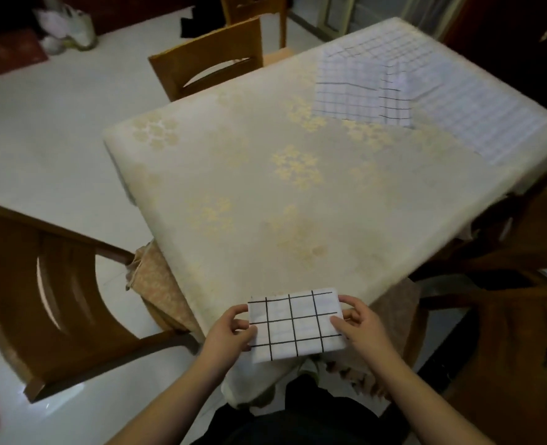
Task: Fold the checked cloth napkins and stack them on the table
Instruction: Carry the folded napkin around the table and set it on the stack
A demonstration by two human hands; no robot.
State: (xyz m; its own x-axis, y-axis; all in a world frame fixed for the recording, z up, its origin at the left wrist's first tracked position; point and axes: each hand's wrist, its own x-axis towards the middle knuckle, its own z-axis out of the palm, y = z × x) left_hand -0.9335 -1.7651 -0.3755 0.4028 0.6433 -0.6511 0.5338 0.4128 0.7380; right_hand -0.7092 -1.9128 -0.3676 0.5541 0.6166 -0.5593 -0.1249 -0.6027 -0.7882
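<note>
**Folded napkin held at near tabletop corner**

While the napkin (294, 322) sits folded at the near corner of the tabletop (249, 194), the left hand (230, 329) and right hand (358, 322) each pinch 1 short end, likely to square the layers before stacking. It is a compact white rectangle with a bold black grid. More checked cloths (394, 94) lie unfolded at the far side.

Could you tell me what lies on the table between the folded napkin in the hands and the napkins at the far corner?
Nothing: the head view shows only bare tablecloth between the folded napkin and the far napkins.
</note>
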